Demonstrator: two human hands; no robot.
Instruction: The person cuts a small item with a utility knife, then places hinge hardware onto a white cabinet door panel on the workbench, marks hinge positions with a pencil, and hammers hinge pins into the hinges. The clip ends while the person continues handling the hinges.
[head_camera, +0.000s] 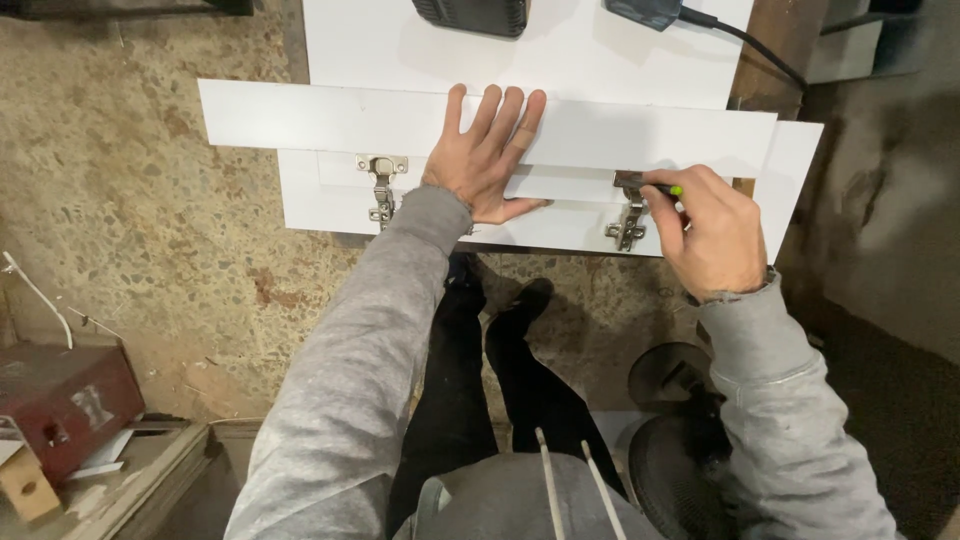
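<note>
The left hand (483, 160) lies flat, fingers spread, on the white flat wooden cabinet door panel (320, 205). The right hand (705, 230) grips a green-tipped dark screwdriver (660, 187) at the right silver metal hinge (628, 215), near the panel's right end.

Left hand (485, 160) flat, fingers spread, pressing on white cabinet door (330, 205) and the white strip (300, 115) across it. Right hand (705, 235) closed around a dark tool with green tip (662, 188), tip at right hinge (628, 225). Left hinge (381, 190) untouched, just beside the left hand. Dark device (470, 14) on white worktop (560, 60) above.
</note>
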